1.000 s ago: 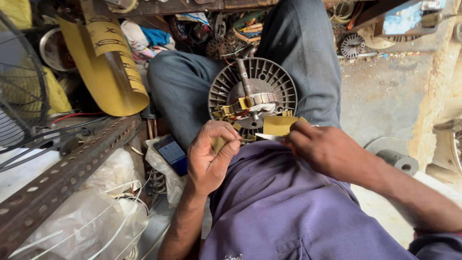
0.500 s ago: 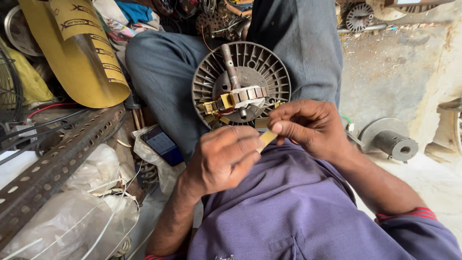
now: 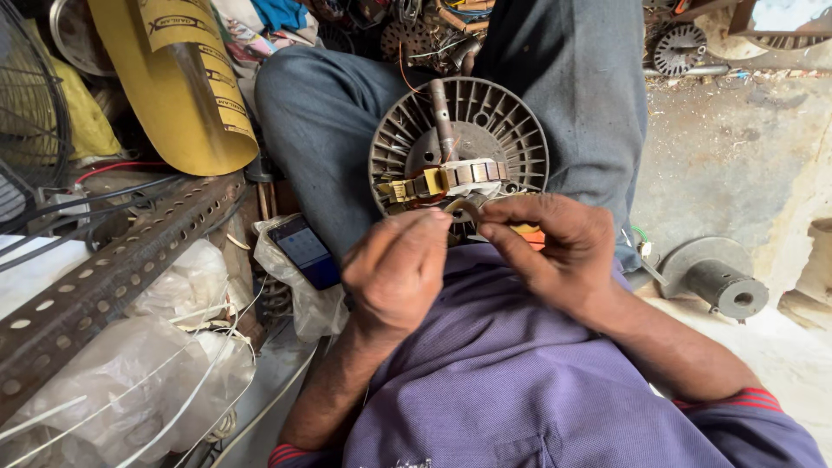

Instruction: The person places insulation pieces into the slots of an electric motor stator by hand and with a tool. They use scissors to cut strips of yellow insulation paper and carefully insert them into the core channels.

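A round grey fan motor housing (image 3: 459, 143) with its upright shaft (image 3: 442, 117) is being propped in the lap, against grey trousers (image 3: 555, 78), at twelve o'clock from the hands. A small yellowish strip (image 3: 462, 206) is being pinched between the fingertips of the left hand (image 3: 399, 269) and the right hand (image 3: 555, 256), both being curled closed around it, just below the copper windings (the strip's far end is being hidden by the fingers). At nine o'clock, a phone (image 3: 303, 251) is being kept in a plastic bag beside a perforated metal angle bar (image 3: 113, 277). At three o'clock, a small grey motor (image 3: 715, 282) is lying on the concrete floor (image 3: 737, 156). A yellow sheet roll (image 3: 186, 82) is leaning at eleven o'clock.
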